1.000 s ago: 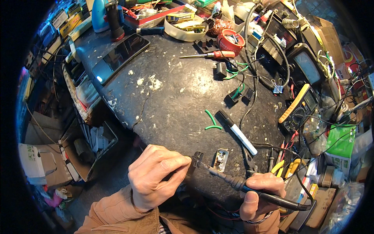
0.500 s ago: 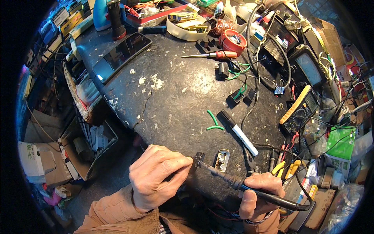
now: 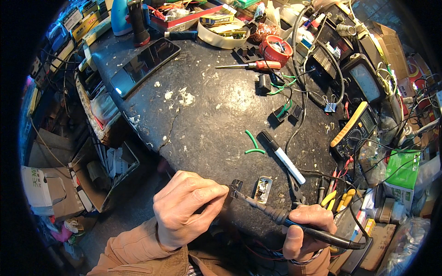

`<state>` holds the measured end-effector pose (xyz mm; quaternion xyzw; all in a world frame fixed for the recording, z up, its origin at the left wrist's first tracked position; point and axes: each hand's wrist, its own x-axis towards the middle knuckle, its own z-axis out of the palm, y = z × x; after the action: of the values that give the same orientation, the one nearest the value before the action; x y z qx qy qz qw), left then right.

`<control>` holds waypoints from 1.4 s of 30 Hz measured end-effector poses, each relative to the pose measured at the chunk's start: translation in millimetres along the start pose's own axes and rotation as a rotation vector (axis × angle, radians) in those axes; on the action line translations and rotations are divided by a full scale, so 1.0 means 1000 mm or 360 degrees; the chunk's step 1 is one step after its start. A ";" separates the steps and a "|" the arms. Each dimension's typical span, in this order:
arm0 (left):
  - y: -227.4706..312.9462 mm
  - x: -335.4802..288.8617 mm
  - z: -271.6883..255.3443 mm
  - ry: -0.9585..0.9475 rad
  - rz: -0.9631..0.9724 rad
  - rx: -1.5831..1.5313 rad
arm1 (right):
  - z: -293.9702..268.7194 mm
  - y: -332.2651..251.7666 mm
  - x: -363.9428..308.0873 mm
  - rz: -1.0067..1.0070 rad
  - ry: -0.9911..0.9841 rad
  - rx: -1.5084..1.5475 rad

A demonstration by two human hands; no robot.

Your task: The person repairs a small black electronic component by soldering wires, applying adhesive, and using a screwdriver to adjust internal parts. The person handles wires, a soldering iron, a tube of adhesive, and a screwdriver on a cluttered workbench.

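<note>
My right hand (image 3: 309, 224) is closed around the handle of a soldering iron (image 3: 299, 223). The iron's tip points left and meets a small black part (image 3: 236, 186) beside my left fingertips. My left hand (image 3: 188, 208) is closed in a pinch at that part's left side; the fingers hide most of the grip. Just right of the tip sits a small open tin (image 3: 263, 189) with yellowish and dark residue inside. Beyond it lie a black-and-white marker (image 3: 281, 156) and short green sleeves (image 3: 252, 142).
A phone (image 3: 145, 67) lies far left on the dark, worn table (image 3: 207, 115). A red-handled screwdriver (image 3: 260, 65), black adapter pieces (image 3: 278, 115) and a red bowl (image 3: 276, 48) are farther off. A yellow-edged multimeter (image 3: 357, 129), cables and pliers (image 3: 295, 188) crowd the right.
Almost nothing differs. Both hands, the soldering iron and the small black part keep nearly the same places, with only a very slight shift of the view.
</note>
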<state>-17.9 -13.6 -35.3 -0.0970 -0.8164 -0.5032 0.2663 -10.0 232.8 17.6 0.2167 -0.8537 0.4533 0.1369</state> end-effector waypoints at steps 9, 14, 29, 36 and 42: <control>-0.001 0.000 0.000 0.0002 -0.0007 -0.0006 | 0.002 0.000 -0.002 0.0061 0.0014 0.0125; -0.001 0.001 -0.002 -0.0028 0.0006 -0.0010 | 0.002 0.001 0.001 0.0003 0.0009 0.0097; -0.003 0.000 -0.004 -0.0053 0.0010 -0.0025 | -0.002 -0.005 0.000 0.0171 -0.0039 0.0158; -0.002 0.000 -0.005 -0.0059 0.0001 -0.0027 | 0.004 0.004 -0.003 -0.0018 0.0181 0.0038; -0.002 0.001 -0.005 -0.0056 -0.0001 -0.0024 | 0.008 0.004 -0.008 0.0128 0.0196 0.0246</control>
<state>-17.8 -18.8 -35.1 -0.1076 -0.8172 -0.5075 0.2510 -5.2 229.5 6.9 0.1639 -0.8142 0.5353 0.1538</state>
